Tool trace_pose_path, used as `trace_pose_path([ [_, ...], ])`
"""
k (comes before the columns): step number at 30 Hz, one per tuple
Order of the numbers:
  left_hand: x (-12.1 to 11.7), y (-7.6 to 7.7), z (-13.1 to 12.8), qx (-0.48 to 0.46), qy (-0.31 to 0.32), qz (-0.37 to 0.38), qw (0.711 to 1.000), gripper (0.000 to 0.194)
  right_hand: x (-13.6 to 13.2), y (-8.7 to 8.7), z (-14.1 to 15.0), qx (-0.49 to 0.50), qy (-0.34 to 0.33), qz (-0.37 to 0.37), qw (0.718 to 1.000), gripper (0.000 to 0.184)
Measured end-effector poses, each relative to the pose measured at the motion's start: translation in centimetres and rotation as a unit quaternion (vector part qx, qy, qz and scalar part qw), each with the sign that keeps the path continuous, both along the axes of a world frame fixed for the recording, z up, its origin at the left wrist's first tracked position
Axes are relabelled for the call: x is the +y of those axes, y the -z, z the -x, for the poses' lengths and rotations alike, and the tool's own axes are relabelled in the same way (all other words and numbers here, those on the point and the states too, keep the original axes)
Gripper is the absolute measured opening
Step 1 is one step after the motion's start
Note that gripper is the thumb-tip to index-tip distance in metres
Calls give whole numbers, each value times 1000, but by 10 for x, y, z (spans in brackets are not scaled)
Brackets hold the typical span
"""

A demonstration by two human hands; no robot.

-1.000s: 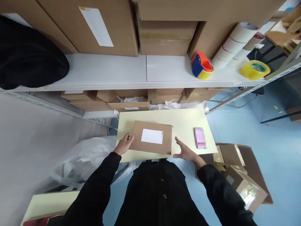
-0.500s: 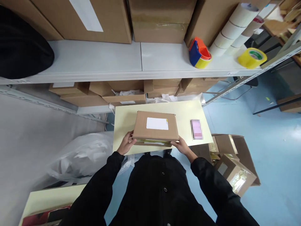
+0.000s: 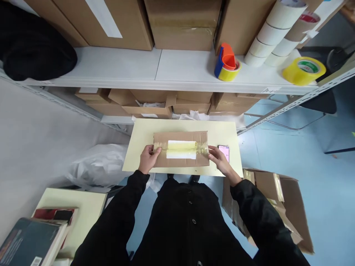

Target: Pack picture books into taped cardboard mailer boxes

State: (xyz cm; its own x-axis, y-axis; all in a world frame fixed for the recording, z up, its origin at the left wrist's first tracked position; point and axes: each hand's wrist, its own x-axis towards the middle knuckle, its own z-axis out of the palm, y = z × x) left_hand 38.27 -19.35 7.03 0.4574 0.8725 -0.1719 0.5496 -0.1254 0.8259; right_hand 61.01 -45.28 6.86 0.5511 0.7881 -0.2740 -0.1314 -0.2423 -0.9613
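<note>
There are two hands [image 3: 149, 159], one held box [image 3: 181, 149], one phone [image 3: 225, 151].

1 plain brown cardboard box [image 3: 181, 162], flaps closed, taped seam facing up. Clear yellowish tape [image 3: 203, 148] runs lengthwise down the middle, kinda wrinkly and shiny near the right end, and goes straight over a white label [image 3: 181, 155]. Long sides run left to right above the cream table [image 3: 222, 131]; can't tell if it's fully resting there.
</note>
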Motion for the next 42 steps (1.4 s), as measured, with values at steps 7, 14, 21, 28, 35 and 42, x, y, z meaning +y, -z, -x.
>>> trace_pose_path([
  [7,-11,20,5,-71,48,133,987,55,-7,31,1,36,-69,16,997,86],
  [14,1,29,31,-48,194,221,954,111,-3,51,12,-49,-130,30,990,122],
  [21,15,36,48,-8,274,146,950,123,-7,61,22,-112,-88,103,985,119],
  [28,19,48,45,-9,271,113,956,85,8,54,47,-214,-12,174,961,102],
  [35,29,47,39,-3,309,97,946,66,12,40,48,-214,-6,215,953,100],
  [42,47,26,35,-29,307,130,942,71,14,14,70,-214,35,175,960,92],
])
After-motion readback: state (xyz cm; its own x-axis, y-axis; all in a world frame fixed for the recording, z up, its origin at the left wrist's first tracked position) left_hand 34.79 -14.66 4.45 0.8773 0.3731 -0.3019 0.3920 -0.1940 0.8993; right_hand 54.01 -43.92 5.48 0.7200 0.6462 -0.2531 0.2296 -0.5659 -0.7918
